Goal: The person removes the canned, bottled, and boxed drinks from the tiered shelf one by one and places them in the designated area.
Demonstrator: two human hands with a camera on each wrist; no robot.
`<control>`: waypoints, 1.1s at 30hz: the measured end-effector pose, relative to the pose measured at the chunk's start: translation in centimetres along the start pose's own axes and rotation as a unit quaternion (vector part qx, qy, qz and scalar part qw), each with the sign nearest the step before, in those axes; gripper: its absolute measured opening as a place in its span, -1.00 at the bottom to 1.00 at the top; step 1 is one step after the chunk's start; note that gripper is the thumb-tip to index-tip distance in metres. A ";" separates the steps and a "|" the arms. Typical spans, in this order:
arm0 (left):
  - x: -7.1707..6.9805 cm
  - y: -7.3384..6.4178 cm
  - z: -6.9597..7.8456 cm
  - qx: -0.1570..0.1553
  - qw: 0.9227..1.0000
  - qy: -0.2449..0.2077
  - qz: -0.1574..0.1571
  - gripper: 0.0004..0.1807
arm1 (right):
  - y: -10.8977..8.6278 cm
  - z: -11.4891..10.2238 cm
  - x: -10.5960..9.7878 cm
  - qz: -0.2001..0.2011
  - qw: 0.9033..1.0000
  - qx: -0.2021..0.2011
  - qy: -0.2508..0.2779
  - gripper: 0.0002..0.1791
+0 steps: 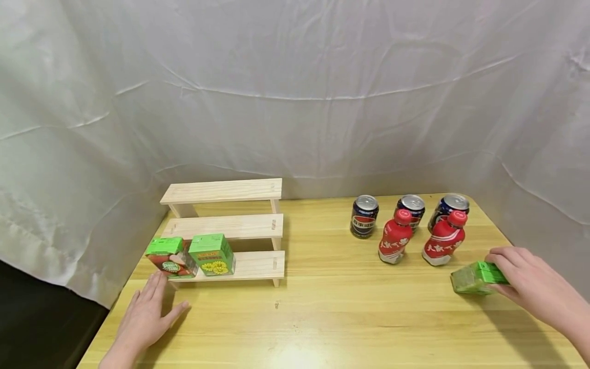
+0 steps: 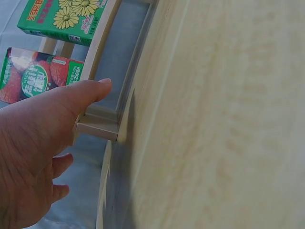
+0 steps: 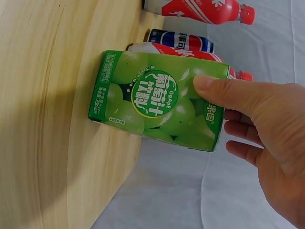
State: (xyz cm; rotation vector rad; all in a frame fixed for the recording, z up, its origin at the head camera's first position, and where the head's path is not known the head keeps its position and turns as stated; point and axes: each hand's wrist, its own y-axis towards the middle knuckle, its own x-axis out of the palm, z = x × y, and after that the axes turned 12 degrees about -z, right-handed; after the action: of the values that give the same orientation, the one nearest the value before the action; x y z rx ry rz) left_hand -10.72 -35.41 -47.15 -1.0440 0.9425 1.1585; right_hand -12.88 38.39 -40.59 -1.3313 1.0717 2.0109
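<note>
My right hand point(image 1: 536, 284) grips a green grape juice carton point(image 3: 162, 100) by its top end, thumb on the printed front; in the head view the carton tilts close over the table at the right. My left hand point(image 1: 145, 315) lies with fingers extended by the front left corner of a three-step wooden rack point(image 1: 258, 264), holding nothing. On the rack's lowest step stand a red and green juice carton point(image 1: 172, 259), right by the left fingertips, and a green carton with yellow flowers point(image 1: 213, 255) beside it.
Two red bottles point(image 1: 395, 238) point(image 1: 444, 240) stand left of and behind the grape carton. Behind them are three dark blue cola cans point(image 1: 364, 218) point(image 1: 417, 207) point(image 1: 442, 210). A pale grey cloth point(image 1: 322, 102) hangs around the wooden table point(image 1: 332, 318) at the back and sides.
</note>
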 end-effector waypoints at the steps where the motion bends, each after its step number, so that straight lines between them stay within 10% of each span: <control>1: 0.0 0.0 0.0 0.000 1.000 -0.001 0.000 0.15 | 0.1 0.0 0.1 -0.001 1.000 -0.001 -0.001 -0.06; 33: 0.2 0.0 -0.1 0.001 1.000 -0.012 0.004 0.14 | 0.6 0.7 1.5 -0.062 0.993 0.090 0.051 0.09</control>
State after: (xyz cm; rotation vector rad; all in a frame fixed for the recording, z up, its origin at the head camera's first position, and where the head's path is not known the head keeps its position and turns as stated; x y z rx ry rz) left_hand -10.74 -35.45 -47.33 -1.0228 0.9291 1.1744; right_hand -14.34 38.56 -41.63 -1.3801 1.1572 1.7306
